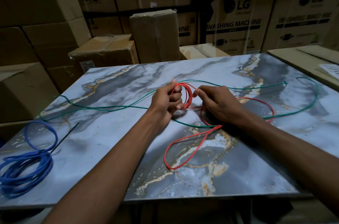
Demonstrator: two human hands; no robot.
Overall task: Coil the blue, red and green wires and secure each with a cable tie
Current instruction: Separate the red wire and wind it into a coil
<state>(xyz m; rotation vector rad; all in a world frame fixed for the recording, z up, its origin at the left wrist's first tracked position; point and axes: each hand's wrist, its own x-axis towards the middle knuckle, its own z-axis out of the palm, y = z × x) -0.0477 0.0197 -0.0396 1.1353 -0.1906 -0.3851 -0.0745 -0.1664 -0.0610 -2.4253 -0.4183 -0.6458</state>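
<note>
Red wire (183, 147): a loose loop is lying nearest the viewer on the marble-patterned tabletop (110, 150); farther in, its strands are running under the right hand and rising into a small coil of several turns at the left hand.
Blue wire (27, 167): sitting at the near left edge of the tabletop, already coiled, with a black cable tie (64, 137) sticking out of the bundle — whether the tie is cinched cannot be told.
Left hand (166, 102): clenching round the red coil, the turns passing over its curled fingers.
Right hand (220, 103): lying over the red strands, thumb and forefinger pinching together just beside the coil; it appears to be feeding red wire, though the pinched strand is partly hidden.
Handling: the red wire is looking thin, light and springy — a judgement from its open, self-supporting loops. It is likely bending easily yet wanting to spring open, so the coil is best gripped across all its turns at one side, the free length guided close to the coil.
Green wire (110, 108): stretching uncoiled across the tabletop, passing beneath both hands and the red wire, curling at the far right.
Cardboard boxes (156, 35): stacked beyond the table's far edge.
</note>
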